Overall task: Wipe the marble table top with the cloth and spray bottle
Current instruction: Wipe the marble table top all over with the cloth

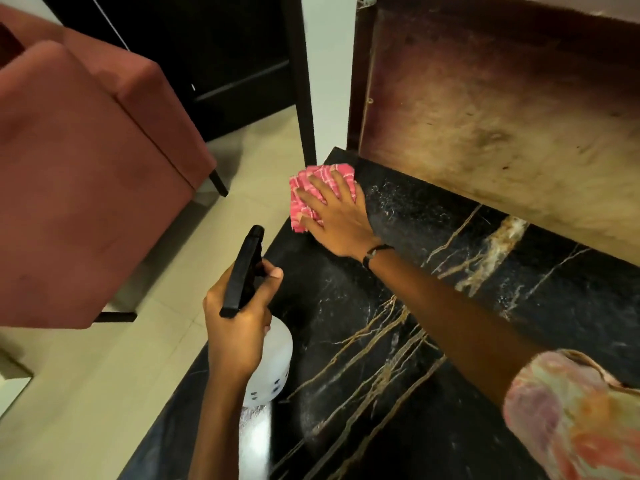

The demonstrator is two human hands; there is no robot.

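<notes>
The black marble table top (433, 341) with gold and white veins fills the lower right. A folded pink patterned cloth (306, 192) lies flat near the table's far left corner. My right hand (337, 220) presses down on it with fingers spread. My left hand (239, 323) is wrapped around the neck of a spray bottle (270, 362), held upright at the table's left edge. The bottle has a black trigger head and a translucent white body; my thumb rests beside the trigger.
A brown wooden cabinet panel (485, 109) stands along the table's far side. A reddish upholstered chair (86, 174) sits on the cream tiled floor (104, 393) to the left. A dark post (299, 74) rises near the table's far corner.
</notes>
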